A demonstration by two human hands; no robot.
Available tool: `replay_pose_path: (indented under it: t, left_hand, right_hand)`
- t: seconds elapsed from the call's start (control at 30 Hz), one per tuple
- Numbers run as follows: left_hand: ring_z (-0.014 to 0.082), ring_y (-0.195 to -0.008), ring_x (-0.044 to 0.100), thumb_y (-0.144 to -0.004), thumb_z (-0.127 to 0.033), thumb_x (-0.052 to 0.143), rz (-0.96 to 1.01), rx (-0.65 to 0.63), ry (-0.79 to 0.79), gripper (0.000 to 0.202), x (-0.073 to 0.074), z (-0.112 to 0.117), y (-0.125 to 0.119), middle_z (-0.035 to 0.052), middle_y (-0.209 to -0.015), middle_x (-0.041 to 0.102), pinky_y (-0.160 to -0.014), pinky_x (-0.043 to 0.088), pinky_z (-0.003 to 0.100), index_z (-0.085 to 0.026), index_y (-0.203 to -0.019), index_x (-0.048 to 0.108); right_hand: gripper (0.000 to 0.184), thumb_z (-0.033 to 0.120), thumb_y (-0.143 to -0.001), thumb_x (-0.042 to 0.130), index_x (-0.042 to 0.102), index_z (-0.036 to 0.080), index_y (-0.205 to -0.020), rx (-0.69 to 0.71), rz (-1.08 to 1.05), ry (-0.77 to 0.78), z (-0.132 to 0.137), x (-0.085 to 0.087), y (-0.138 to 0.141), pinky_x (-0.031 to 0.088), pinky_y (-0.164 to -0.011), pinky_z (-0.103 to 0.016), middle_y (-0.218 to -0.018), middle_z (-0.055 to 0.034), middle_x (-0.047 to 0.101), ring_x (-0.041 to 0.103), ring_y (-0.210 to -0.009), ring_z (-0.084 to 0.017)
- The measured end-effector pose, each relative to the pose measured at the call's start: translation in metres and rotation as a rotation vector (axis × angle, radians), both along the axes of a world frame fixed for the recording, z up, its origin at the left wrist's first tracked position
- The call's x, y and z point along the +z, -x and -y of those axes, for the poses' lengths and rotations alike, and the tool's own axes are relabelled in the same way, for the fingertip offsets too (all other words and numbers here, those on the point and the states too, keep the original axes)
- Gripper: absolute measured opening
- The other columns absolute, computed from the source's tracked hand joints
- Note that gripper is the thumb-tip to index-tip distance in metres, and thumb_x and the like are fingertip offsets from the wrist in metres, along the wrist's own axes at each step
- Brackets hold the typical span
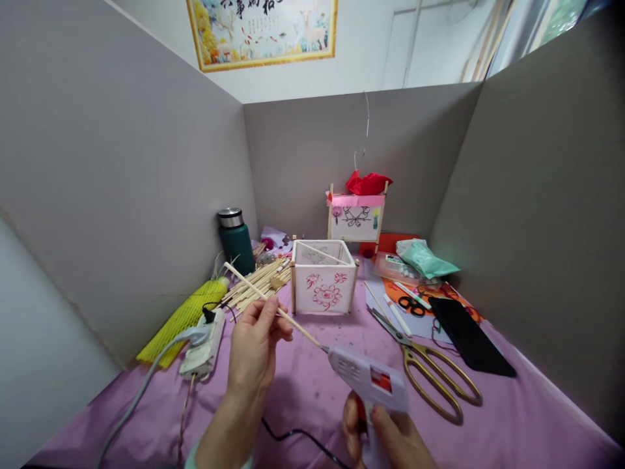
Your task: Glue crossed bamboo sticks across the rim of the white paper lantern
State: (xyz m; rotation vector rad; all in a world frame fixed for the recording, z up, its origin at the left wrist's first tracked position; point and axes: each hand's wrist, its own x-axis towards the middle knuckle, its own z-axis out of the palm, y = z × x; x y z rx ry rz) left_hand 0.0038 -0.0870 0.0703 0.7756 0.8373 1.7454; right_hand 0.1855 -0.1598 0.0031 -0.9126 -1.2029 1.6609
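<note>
My left hand (258, 339) pinches a thin wooden stick (251, 286) between thumb and fingers, slanting down to the right. The stick's lower end meets the nozzle of a white hot glue gun (364, 374). Wrapped round the gun's handle is my right hand (378, 430), with fingers by the red trigger. Just beyond my hands stands a square paper lantern (325, 290) on a stick frame, its front drawn with red flowers. One stick lies across its open top. More wooden sticks (261, 283) lie in a loose pile to its left.
A power strip (204, 348), yellow mesh (183, 319) and green bottle (237, 241) stand left. Gold-handled scissors (430, 368), a black phone (471, 335) and small black scissors (411, 305) lie right. A decorated lantern (356, 218) stands behind. Grey panels (303, 143) enclose the table.
</note>
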Motion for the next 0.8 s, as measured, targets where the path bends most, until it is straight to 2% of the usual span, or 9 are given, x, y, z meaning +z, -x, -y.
replay_pose_path:
  t: [0.27, 0.4, 0.6, 0.8]
  left_hand:
    - [0.0051, -0.044, 0.052, -0.066, -0.031, 0.076, 0.028, 0.028, -0.02, 0.029, -0.0024, -0.0007, -0.0006, -0.0063, -0.055, 0.057, -0.043, 0.044, 0.016, -0.015, -0.071, 0.053]
    - [0.0049, -0.044, 0.052, -0.065, -0.031, 0.077, 0.046, 0.002, 0.003, 0.031, -0.003, 0.0003, -0.001, -0.0062, -0.055, 0.057, -0.043, 0.043, 0.015, -0.015, -0.072, 0.053]
    - [0.0034, -0.044, 0.052, -0.057, -0.031, 0.082, 0.092, -0.016, 0.058, 0.036, -0.0046, -0.0015, 0.0015, -0.0058, -0.061, 0.059, -0.042, 0.043, 0.014, -0.014, -0.072, 0.054]
    - [0.0026, -0.044, 0.051, -0.056, -0.031, 0.082, 0.109, -0.067, 0.092, 0.035, -0.008, -0.0046, 0.0029, -0.0059, -0.059, 0.058, -0.04, 0.041, 0.012, -0.012, -0.072, 0.057]
  right_hand:
    - [0.062, 0.077, -0.07, 0.05, 0.055, 0.016, -0.079, -0.021, -0.004, 0.01, 0.0003, 0.0007, 0.0009, 0.041, -0.051, -0.023, -0.061, -0.0008, 0.056, 0.051, -0.049, -0.01]
    - [0.062, 0.076, -0.069, 0.053, 0.053, 0.015, -0.076, -0.039, -0.041, 0.017, -0.0014, -0.0015, 0.003, 0.037, -0.048, -0.02, -0.059, 0.0007, 0.055, 0.049, -0.046, -0.008]
    - [0.058, 0.073, -0.074, 0.05, 0.054, 0.016, -0.076, -0.054, -0.042, -0.046, -0.0044, -0.0048, 0.0008, 0.039, -0.047, -0.022, -0.06, -0.0008, 0.056, 0.05, -0.047, -0.01]
    - [0.062, 0.077, -0.07, 0.051, 0.053, 0.015, -0.075, -0.036, -0.07, 0.003, -0.0016, 0.0005, 0.0017, 0.037, -0.048, -0.021, -0.058, 0.0001, 0.055, 0.049, -0.045, -0.008]
